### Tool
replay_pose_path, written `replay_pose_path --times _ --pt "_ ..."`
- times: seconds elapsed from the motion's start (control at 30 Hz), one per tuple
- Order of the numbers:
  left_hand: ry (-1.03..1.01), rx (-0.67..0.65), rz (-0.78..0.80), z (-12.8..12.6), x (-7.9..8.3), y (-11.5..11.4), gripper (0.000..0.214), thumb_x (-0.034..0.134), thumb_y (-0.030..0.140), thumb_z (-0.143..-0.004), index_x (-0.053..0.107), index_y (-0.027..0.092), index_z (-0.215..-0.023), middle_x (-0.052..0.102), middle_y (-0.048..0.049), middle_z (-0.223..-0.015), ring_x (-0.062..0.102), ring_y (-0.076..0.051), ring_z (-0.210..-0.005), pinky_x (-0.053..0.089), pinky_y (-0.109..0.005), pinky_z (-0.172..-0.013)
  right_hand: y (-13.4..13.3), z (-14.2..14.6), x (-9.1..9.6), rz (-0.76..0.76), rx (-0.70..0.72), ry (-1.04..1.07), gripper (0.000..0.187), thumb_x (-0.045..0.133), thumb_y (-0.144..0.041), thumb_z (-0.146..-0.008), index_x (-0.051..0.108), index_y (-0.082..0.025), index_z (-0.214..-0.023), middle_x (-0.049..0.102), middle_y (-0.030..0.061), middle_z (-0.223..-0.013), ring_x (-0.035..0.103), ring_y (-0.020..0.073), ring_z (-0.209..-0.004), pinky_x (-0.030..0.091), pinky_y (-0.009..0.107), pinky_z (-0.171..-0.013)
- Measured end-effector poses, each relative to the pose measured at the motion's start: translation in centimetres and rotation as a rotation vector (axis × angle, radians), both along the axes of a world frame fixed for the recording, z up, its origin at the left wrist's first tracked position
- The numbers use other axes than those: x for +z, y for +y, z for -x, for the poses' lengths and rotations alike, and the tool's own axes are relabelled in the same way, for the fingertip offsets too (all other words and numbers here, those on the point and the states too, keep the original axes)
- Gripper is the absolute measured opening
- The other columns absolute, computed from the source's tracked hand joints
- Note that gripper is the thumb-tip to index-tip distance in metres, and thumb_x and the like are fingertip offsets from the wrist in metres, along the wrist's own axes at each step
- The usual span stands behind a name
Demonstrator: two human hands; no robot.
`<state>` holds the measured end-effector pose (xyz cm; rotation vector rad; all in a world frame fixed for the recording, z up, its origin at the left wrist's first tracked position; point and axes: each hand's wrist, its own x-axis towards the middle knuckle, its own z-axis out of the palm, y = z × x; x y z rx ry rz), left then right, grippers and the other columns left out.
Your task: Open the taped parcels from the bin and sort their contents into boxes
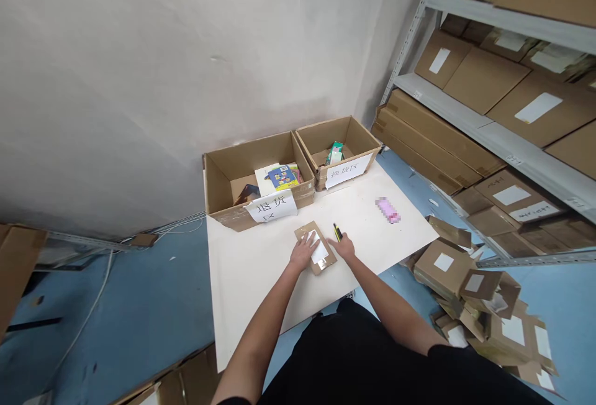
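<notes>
A small flat cardboard box (329, 261) with a white label lies on the white table in front of me. My left hand (304, 250) rests on the box with its fingers spread over the label. Just right of the box, my right hand (344, 247) is closed around a yellow-and-black box cutter (337, 232), which points away from me. Whether its blade is out is too small to tell.
Two open cartons with handwritten signs stand at the table's back: the left carton (223, 213) holds books, the right carton (321, 175) a green-and-white packet. A blurred pink item (388, 210) lies at right. Beyond are a loaded shelf (465, 116) and piled boxes (440, 265) on the floor.
</notes>
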<state>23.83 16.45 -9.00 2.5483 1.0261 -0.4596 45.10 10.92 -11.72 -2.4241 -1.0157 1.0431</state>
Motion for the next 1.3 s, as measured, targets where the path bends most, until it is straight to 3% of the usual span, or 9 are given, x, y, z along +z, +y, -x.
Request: replay_pose_path --times 0.07,0.17,0.27,0.33,0.43,0.57,0.77,1.0,1.3 --pt "0.016 -0.07 0.035 0.0 -0.6 0.9 0.097 0.075 0.022 -0.082 0.028 0.034 -0.166 0.013 -0.0057 -0.179 0.01 -0.032 -0.164 0.027 -0.05 -0.127 -3.2 -0.1 -1.4 0.067 0.063 0.012 0.065 0.079 -0.069 -0.077 0.061 -0.02 -0.117 0.074 0.0166 -0.12 0.072 0.0343 -0.114 0.054 0.035 -0.084" --pt "0.028 0.013 0.01 0.1 -1.8 0.1 0.107 0.083 0.033 -0.076 0.026 0.035 -0.167 0.014 -0.0068 -0.178 0.013 -0.036 -0.163 0.03 -0.054 -0.125 -4.4 0.3 -2.2 0.099 0.056 -0.004 0.062 0.081 -0.067 -0.076 0.062 -0.021 -0.113 0.075 0.0158 -0.116 0.073 0.0336 -0.11 0.055 0.035 -0.081" --pt "0.056 0.25 -0.082 -0.2 -3.0 -2.2 0.1 0.081 0.043 -0.08 0.032 0.026 -0.166 0.022 -0.0155 -0.176 0.025 -0.042 -0.159 0.038 -0.058 -0.118 -1.1 0.7 -1.2 0.073 0.019 -0.072 0.06 0.085 -0.061 -0.075 0.059 -0.021 -0.112 0.075 0.0168 -0.116 0.073 0.0327 -0.109 0.054 0.032 -0.077" --pt "0.07 0.418 -0.152 -0.5 -3.7 -4.0 0.084 0.067 0.046 -0.092 0.036 0.017 -0.165 0.031 -0.0233 -0.171 0.033 -0.044 -0.154 0.039 -0.059 -0.116 1.8 1.0 -0.4 0.027 0.028 -0.074 0.056 0.086 -0.058 -0.076 0.057 -0.023 -0.109 0.075 0.0145 -0.112 0.074 0.0299 -0.105 0.053 0.03 -0.072" --pt "0.052 0.541 -0.199 -0.8 -4.3 -5.8 0.07 0.049 0.042 -0.102 0.038 0.01 -0.163 0.038 -0.0279 -0.165 0.033 -0.042 -0.155 0.036 -0.06 -0.119 4.1 1.3 0.2 -0.077 -0.033 0.029 0.038 0.073 -0.056 -0.09 0.055 -0.024 -0.099 0.075 0.0076 -0.095 0.074 0.0224 -0.085 0.051 0.025 -0.062" --pt "-0.005 0.538 -0.15 -0.4 -4.5 -5.9 0.079 0.055 0.05 -0.1 0.034 0.01 -0.165 0.033 -0.0252 -0.169 0.025 -0.043 -0.159 0.033 -0.056 -0.123 1.6 0.2 -0.2 -0.122 -0.108 0.34 0.043 0.048 -0.065 -0.102 0.051 -0.024 -0.085 0.063 -0.0025 -0.063 0.06 0.0138 -0.047 0.046 0.022 -0.048" --pt "-0.023 0.505 -0.156 0.1 -4.5 -5.7 0.072 0.05 0.046 -0.102 0.034 0.017 -0.166 0.029 -0.019 -0.173 0.024 -0.042 -0.158 0.037 -0.059 -0.121 -3.3 -1.6 -0.6 -0.029 -0.007 0.401 0.051 0.049 -0.061 -0.103 0.048 -0.023 -0.07 0.057 -0.0037 -0.051 0.052 0.0101 -0.037 0.041 0.02 -0.043" --pt "-0.024 0.512 -0.129 0.0 -4.4 -5.6 0.072 0.046 0.046 -0.103 0.03 0.02 -0.167 0.029 -0.019 -0.173 0.024 -0.044 -0.158 0.039 -0.063 -0.118 -2.4 -0.9 0.0 -0.01 0.047 0.36 0.051 0.049 -0.059 -0.105 0.051 -0.022 -0.07 0.056 -0.0041 -0.05 0.053 0.0107 -0.039 0.044 0.02 -0.048" --pt "0.016 0.502 -0.144 0.1 -4.1 -5.6 0.071 0.051 0.051 -0.103 0.035 0.021 -0.165 0.03 -0.0187 -0.172 0.026 -0.042 -0.158 0.039 -0.06 -0.119 -2.4 -1.1 0.1 -0.027 0.123 0.338 0.056 0.049 -0.06 -0.105 0.052 -0.021 -0.065 0.056 -0.0032 -0.047 0.053 0.0114 -0.038 0.042 0.021 -0.048"
